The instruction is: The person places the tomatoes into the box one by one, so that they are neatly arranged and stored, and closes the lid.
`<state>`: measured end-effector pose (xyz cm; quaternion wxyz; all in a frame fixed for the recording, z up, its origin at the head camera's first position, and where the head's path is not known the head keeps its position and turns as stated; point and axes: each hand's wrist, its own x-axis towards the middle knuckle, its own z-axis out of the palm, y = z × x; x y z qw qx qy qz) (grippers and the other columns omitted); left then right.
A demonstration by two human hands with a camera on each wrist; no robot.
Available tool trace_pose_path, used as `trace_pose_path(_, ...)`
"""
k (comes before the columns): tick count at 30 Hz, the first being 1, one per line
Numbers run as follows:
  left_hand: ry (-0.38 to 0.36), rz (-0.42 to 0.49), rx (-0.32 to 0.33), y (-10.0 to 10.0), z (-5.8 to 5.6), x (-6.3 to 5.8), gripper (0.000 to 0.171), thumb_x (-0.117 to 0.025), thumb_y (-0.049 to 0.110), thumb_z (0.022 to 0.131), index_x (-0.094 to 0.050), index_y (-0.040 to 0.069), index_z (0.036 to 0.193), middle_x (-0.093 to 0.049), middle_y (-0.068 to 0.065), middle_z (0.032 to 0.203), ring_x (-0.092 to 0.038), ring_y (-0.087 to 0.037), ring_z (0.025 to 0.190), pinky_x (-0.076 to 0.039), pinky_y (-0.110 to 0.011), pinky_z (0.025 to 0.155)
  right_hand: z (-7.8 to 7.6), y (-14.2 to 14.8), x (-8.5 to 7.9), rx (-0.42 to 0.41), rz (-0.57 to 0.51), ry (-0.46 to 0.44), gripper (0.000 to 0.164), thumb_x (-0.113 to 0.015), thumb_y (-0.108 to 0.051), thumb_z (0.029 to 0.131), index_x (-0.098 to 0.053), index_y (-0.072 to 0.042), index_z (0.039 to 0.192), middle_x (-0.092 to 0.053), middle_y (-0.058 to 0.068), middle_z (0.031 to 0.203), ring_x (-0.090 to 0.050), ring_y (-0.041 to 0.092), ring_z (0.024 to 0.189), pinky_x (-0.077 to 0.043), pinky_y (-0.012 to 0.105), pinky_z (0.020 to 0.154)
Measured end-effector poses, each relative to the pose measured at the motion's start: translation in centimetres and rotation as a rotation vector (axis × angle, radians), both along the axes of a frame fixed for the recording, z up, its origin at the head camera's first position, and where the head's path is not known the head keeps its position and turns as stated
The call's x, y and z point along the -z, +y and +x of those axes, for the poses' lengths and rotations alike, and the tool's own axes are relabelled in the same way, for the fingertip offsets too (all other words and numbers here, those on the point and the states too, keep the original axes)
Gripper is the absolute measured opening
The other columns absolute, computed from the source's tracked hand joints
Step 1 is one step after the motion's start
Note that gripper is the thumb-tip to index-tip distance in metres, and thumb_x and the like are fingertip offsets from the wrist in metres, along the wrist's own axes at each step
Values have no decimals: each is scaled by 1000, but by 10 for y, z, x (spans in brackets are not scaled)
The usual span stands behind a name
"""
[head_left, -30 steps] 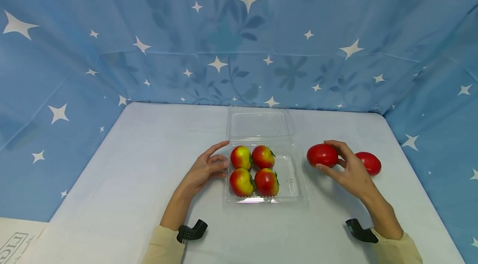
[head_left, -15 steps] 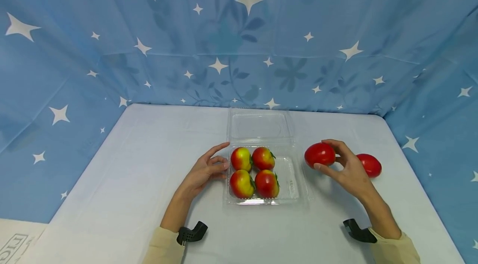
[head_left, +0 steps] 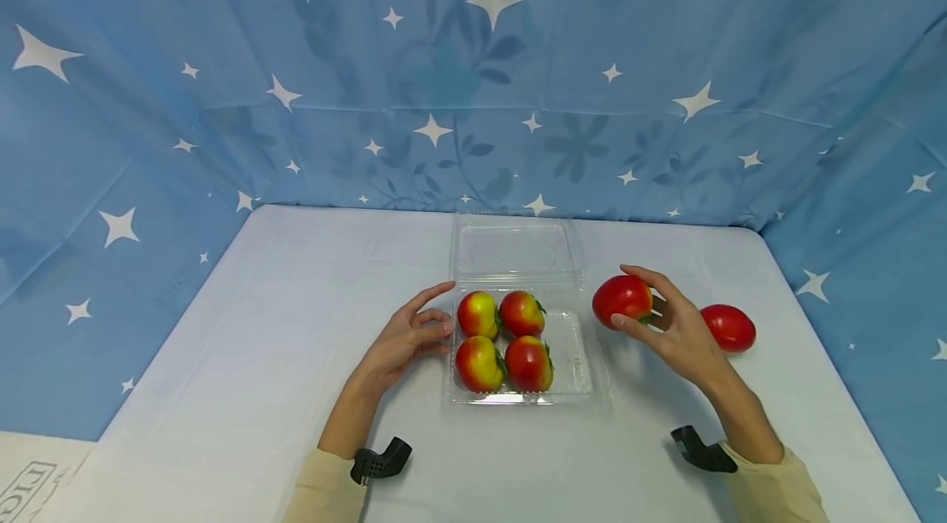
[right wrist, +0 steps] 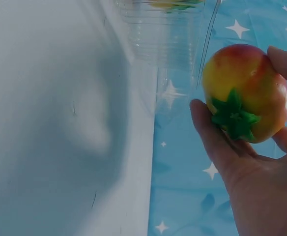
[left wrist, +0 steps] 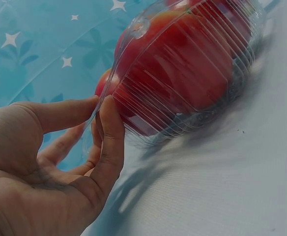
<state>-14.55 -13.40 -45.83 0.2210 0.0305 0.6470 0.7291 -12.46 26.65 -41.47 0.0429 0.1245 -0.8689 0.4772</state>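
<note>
A clear plastic clamshell box (head_left: 573, 354) lies with its lid back on the table. Several red-and-yellow tomatoes (head_left: 481, 364) sit in its left and middle parts. At the left side, my left hand (head_left: 399, 340) pinches the box's rim between thumb and finger, plain in the left wrist view. Just right of the box, my right hand (head_left: 684, 338) holds a tomato (right wrist: 246, 93) above the table, thumb on one side and fingers on the other. The right wrist view shows its green leafy top turned toward the wrist. Another red tomato (head_left: 728, 328) rests on the table behind that hand.
The open lid (head_left: 515, 250) lies flat behind the box. A white cloth covers the table (head_left: 296, 293), and a blue star-patterned curtain (head_left: 355, 79) closes off the back and sides. Part of a printed carton (head_left: 33, 478) shows at the lower left.
My right hand has moved a little left toward the box with its tomato, which has turned so some green shows. The left hand stays at the box's rim.
</note>
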Motion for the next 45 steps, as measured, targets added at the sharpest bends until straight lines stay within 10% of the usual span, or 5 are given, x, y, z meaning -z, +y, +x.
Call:
trace_pose_path(8, 2, 0, 9, -1, 0, 2, 68, -67, 10, 100, -39, 23, 161, -61, 1, 100, -64, -13, 83, -64, -26, 79, -2, -5, 0, -19, 1, -4, 77, -84, -11, 86, -44, -10, 151, -49, 16, 150, -48, -3, 124, -49, 8, 91)
trace_pose_path(19, -7, 1, -4, -1, 1, 0, 65, -66, 10, 100, -43, 27, 158, -61, -3, 103, -64, -13, 83, -64, -26, 80, -6, -14, -1, -24, 18, 2, 79, -85, -14, 85, -45, -17, 153, -48, 14, 153, -54, 38, 133, -54, 14, 94)
trace_pose_path(27, 1, 2, -1, -1, 1, -1, 68, -68, 11, 99, -40, 23, 160, -61, -1, 101, -64, -14, 80, -64, -26, 79, -9, -17, 0, -30, -24, 18, 74, -85, -9, 84, -48, -14, 148, -51, 13, 148, -53, 33, 132, -48, 6, 94)
trace_pose_path(35, 7, 4, -2, 0, 1, -2, 69, -67, 9, 99, -40, 20, 160, -62, 1, 97, -65, -14, 79, -64, -26, 78, -11, -18, 1, -42, -1, 20, 72, -86, -10, 84, -51, -16, 147, -54, 9, 147, -51, 2, 125, -47, 5, 96)
trace_pose_path(45, 13, -7, -15, 2, -2, -2, 66, -67, 9, 99, -42, 22, 159, -60, 0, 97, -63, -14, 81, -63, -26, 77, -11, -22, -2, -77, -39, 4, 65, -80, -12, 89, -51, -17, 147, -51, 11, 150, -53, 37, 134, -44, 4, 98)
